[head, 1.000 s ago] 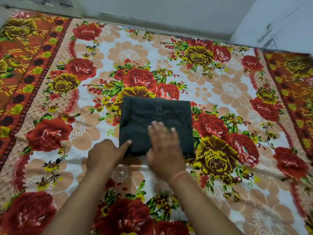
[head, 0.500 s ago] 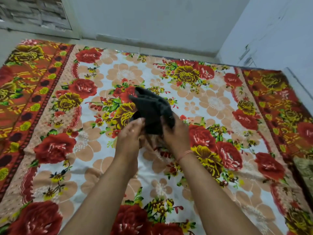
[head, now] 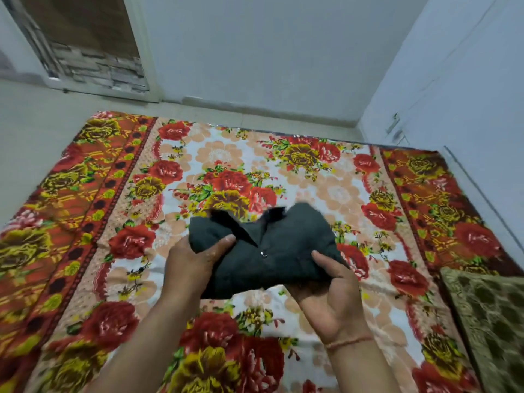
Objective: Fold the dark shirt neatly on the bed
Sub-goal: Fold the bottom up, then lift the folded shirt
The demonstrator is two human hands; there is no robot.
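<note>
The dark shirt [head: 272, 251] is folded into a compact bundle and held above the bed, collar and a button facing up. My left hand [head: 192, 262] grips its left side, thumb on top of the cloth. My right hand [head: 331, 290] holds its right side from below, palm turned up, thumb pressing the top. The shirt's underside and my fingers beneath it are hidden. The bed [head: 85, 251] below is covered by a floral sheet with red and yellow roses.
A green-gold patterned cushion [head: 490, 316] lies at the bed's right edge. Pale walls [head: 269, 52] close off the far side and the right side of the bed. A doorway with a stone-pattern surface [head: 85, 43] is at the far left.
The folded shirt lay flat on the sheet under my hands a second ago. Both hands have lifted it off the bed and now hold it spread between them, collar up.
</note>
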